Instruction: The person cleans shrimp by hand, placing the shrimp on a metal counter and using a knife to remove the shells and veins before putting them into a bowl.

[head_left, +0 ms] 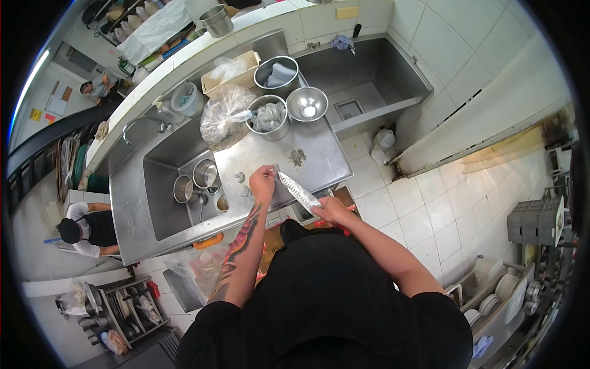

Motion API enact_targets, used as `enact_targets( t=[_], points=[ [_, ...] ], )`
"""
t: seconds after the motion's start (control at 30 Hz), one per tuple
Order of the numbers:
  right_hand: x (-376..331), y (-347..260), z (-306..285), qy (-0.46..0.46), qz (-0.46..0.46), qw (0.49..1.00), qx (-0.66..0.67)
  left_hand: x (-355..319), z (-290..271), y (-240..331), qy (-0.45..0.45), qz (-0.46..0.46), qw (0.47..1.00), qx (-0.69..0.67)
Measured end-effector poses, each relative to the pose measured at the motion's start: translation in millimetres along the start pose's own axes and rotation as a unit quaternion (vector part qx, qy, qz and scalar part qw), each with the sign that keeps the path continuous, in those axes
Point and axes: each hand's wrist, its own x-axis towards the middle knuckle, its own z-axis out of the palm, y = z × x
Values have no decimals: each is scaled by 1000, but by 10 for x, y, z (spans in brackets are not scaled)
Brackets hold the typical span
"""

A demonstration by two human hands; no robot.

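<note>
Nearest, a broad knife (pixel 299 192) is gripped at its handle by the closed fingers of the right hand (pixel 330 210), the blade slanting up and left toward the left hand (pixel 262 181). The left hand's fingers are pinched shut on a small pale piece at the knife's tip, too small to identify, held just above the steel bench (pixel 319 163). A few small grey pieces (pixel 239 178) lie on the bench just left of that hand, and another small heap (pixel 297 156) lies a little farther off.

Beyond, a steel pot (pixel 268 117) is seen heaped with grey pieces, with a bulging clear plastic bag (pixel 224 114) to its left and a nearly empty steel bowl (pixel 306 103) to its right. Judged from this, the work appears well short of finished.
</note>
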Motion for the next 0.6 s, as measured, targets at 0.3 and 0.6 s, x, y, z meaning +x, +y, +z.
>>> enact_targets(
  t=[0.3, 0.6],
  points=[
    [-198, 55, -249, 17, 64, 998, -19, 17, 1, -32, -21, -10, 998, -57],
    [-136, -102, -53, 66, -23, 987, -147, 100, 101, -307, -20, 12, 999, -33]
  ],
)
